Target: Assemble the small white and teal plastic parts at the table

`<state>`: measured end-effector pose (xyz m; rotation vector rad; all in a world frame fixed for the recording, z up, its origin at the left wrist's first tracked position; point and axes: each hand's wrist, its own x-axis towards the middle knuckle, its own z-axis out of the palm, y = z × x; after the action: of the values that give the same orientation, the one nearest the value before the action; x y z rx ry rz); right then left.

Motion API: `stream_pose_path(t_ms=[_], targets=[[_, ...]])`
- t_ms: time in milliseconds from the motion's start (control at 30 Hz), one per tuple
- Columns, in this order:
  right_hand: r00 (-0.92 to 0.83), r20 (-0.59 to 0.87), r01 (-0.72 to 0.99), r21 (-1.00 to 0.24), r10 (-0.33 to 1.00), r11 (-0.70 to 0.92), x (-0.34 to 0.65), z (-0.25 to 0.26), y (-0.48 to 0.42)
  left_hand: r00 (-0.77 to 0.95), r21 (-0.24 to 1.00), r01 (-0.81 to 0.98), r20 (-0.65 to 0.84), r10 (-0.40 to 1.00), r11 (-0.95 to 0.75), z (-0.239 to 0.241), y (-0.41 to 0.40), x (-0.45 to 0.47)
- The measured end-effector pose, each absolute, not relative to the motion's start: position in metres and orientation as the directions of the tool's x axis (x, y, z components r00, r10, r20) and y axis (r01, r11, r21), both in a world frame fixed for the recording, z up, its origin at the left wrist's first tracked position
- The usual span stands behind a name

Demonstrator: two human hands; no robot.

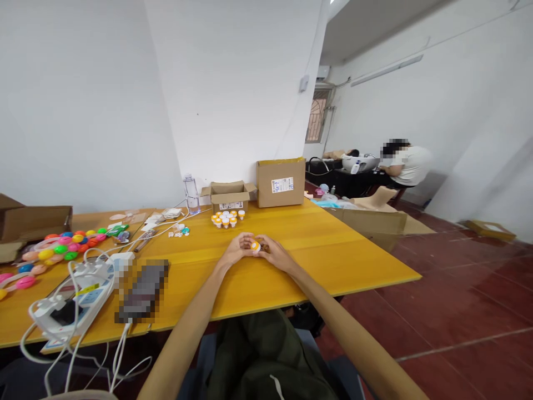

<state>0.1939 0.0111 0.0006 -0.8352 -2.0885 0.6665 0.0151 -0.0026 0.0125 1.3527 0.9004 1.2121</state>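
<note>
Both hands meet over the near middle of the wooden table [328, 244]. Between the fingertips sits a small round orange-and-white piece [255, 246], its exact kind too small to make out. My left hand [237, 248] closes on it from the left, and my right hand [275, 255] closes on it from the right. Just beyond the hands stands a cluster of several similar orange-and-white pieces [226, 219], with white tops and orange rings. The undersides of the held piece are partly hidden by my fingers.
Behind the cluster are an open small carton [229, 197] and a taller closed box [281, 183]. A clear bottle [191, 194] stands beside them. At left lie colourful balls [66, 247], a power strip [83, 303] with cables, and a phone [144, 291]. A person [410, 164] sits far right.
</note>
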Motion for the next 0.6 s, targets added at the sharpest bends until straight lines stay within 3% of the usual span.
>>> stream_pose_path(t_ms=[167, 333, 600], targets=[[-0.477, 0.491, 0.317, -0.678, 0.729, 0.663, 0.194, -0.005, 0.018, 0.194, 0.977, -0.161, 0.169, 0.966, -0.139, 0.012, -0.003, 0.016], [-0.433, 0.512, 0.440, -0.598, 0.741, 0.670, 0.194, -0.010, 0.030, 0.143, 0.980, -0.071, 0.196, 0.970, -0.188, 0.008, 0.001, 0.016], [-0.393, 0.520, 0.625, -0.453, 0.758, 0.635, 0.170, -0.010, 0.073, -0.159, 0.953, 0.068, 0.304, 0.939, -0.297, -0.005, 0.015, 0.004]])
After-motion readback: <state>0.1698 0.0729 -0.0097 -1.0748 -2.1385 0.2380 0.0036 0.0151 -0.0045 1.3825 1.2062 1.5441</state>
